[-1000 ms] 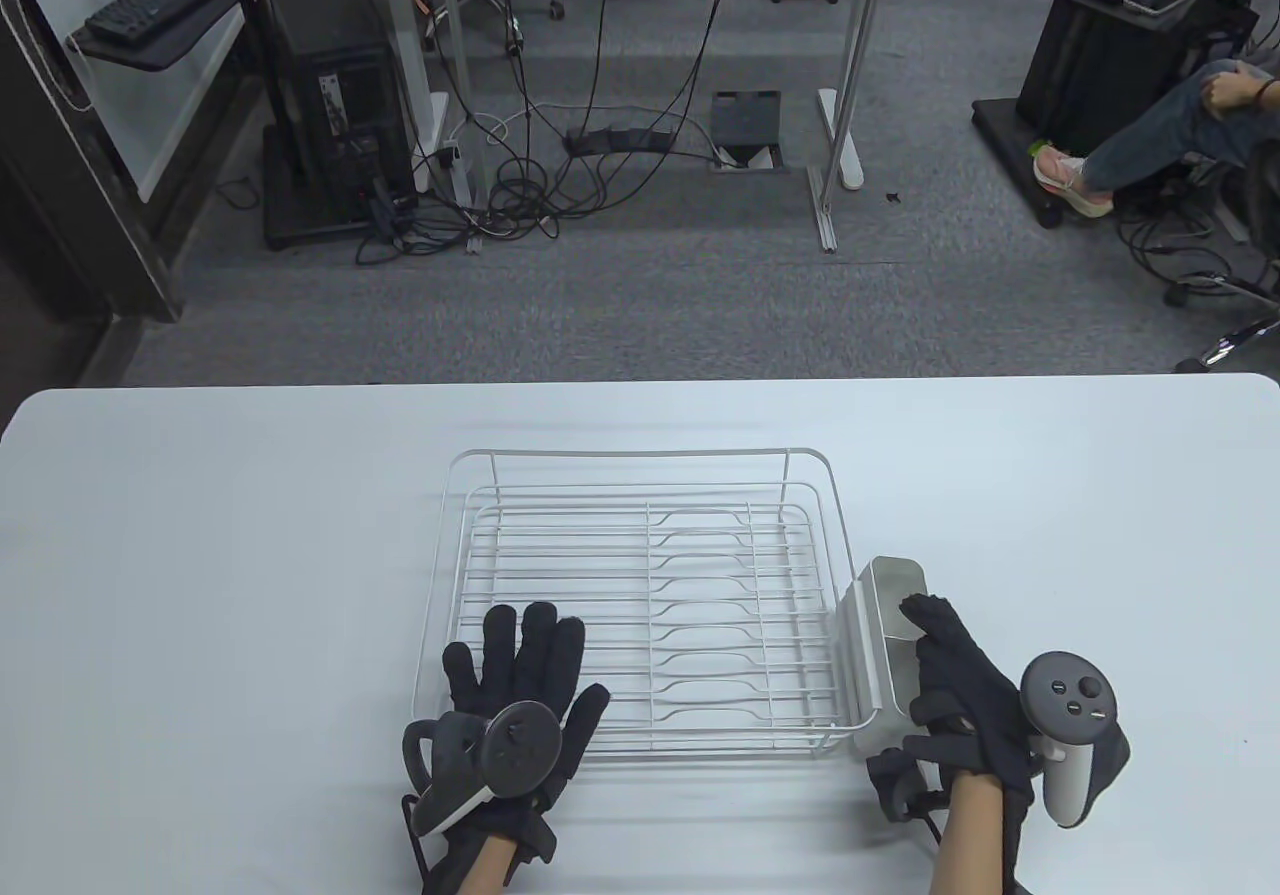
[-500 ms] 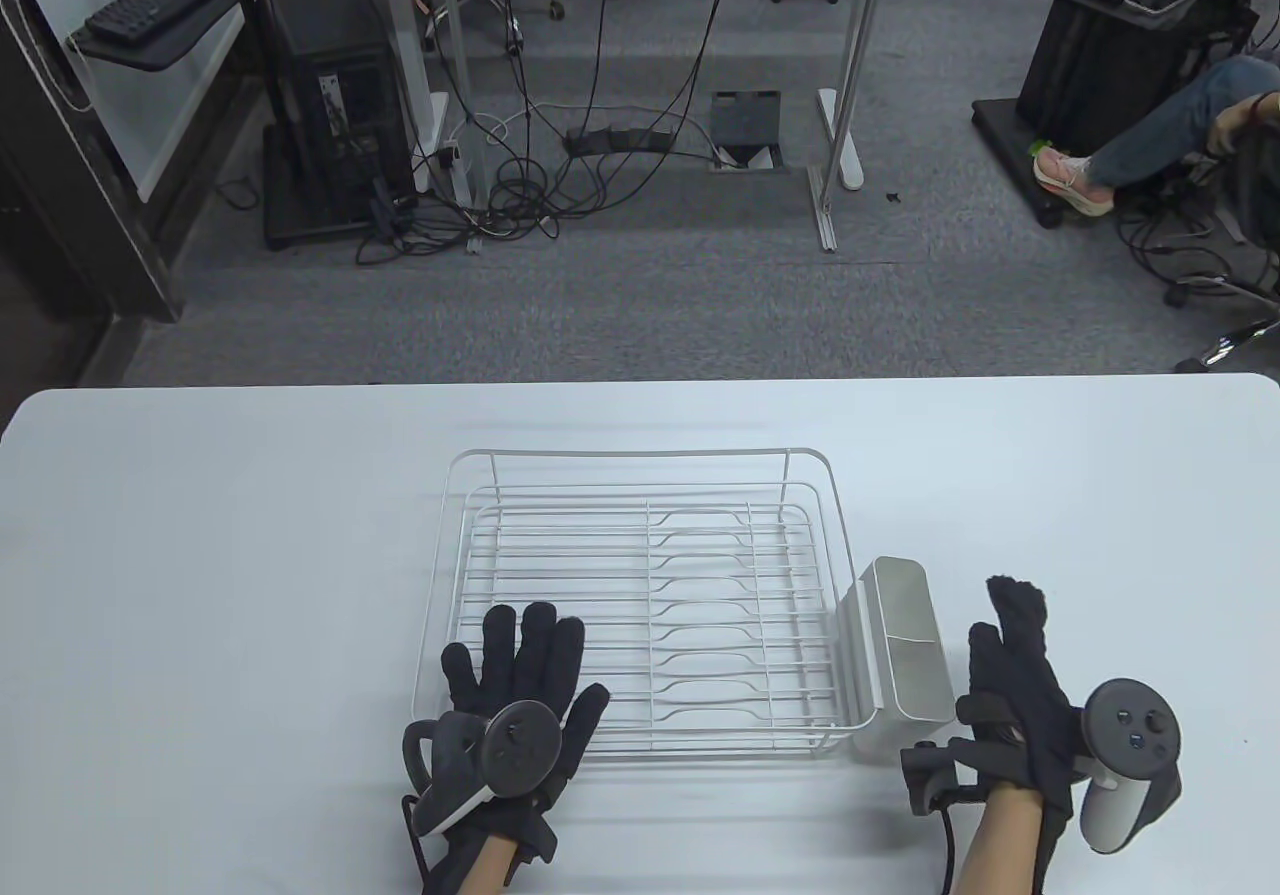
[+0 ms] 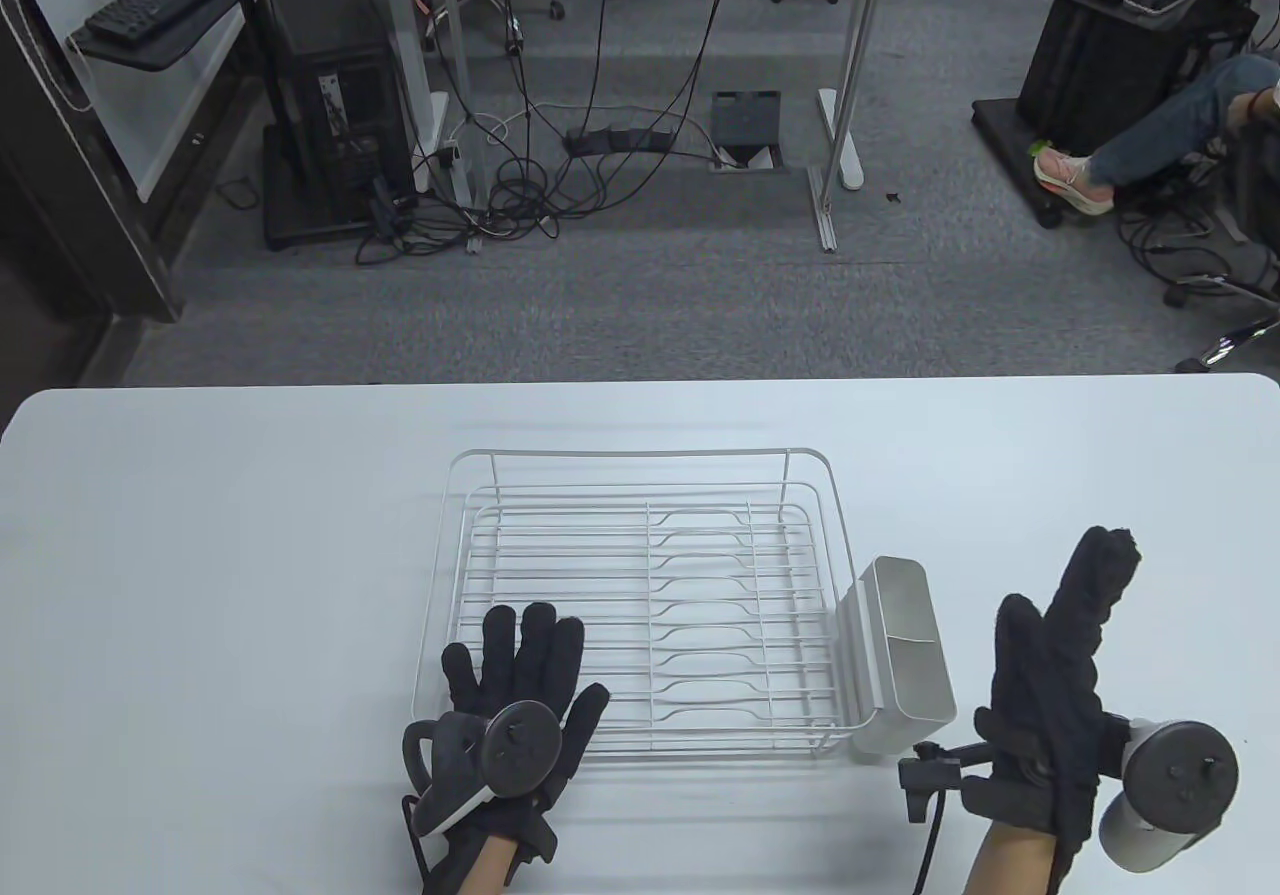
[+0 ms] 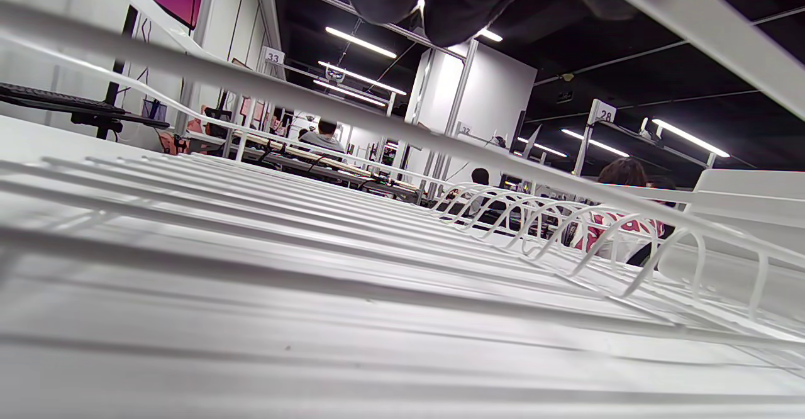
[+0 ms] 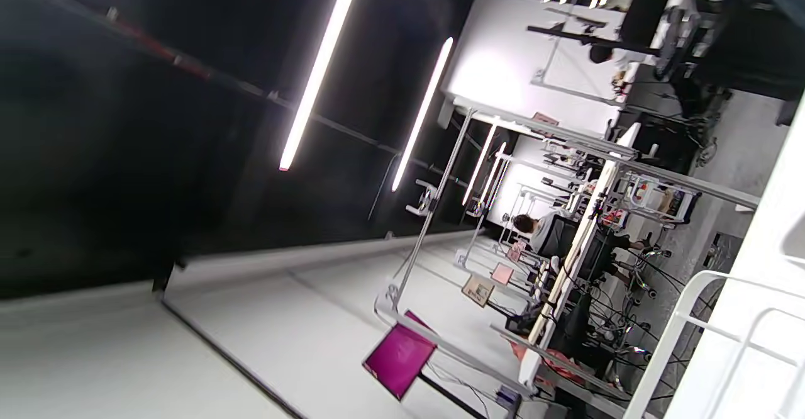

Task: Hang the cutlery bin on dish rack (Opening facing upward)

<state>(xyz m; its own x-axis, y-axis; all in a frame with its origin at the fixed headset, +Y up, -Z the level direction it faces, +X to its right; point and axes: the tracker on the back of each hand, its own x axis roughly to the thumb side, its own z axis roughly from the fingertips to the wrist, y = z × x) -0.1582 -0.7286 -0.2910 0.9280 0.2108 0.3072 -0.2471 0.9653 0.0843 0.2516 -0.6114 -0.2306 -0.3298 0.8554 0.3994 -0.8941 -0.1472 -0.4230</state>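
Observation:
A white wire dish rack [image 3: 640, 605] stands on the white table [image 3: 200, 555]. A silver metal cutlery bin [image 3: 905, 635] hangs on the rack's right side near the front corner, its opening facing up. My left hand [image 3: 520, 675] rests flat with fingers spread on the rack's front left part. My right hand [image 3: 1060, 685] is raised to the right of the bin, fingers straight, holding nothing and apart from the bin. The left wrist view shows the rack's wires [image 4: 377, 217] from close and low. The right wrist view shows a corner of the rack [image 5: 710, 331].
The table's far edge [image 3: 640, 380] lies behind the rack. Beyond it are grey carpet, desks, cables and a seated person [image 3: 1160, 135] at the far right.
My right hand has let go of the cutlery bin, moved right and lifted with its fingers straightened. The bin stays hanging on the rack. My left hand has not moved.

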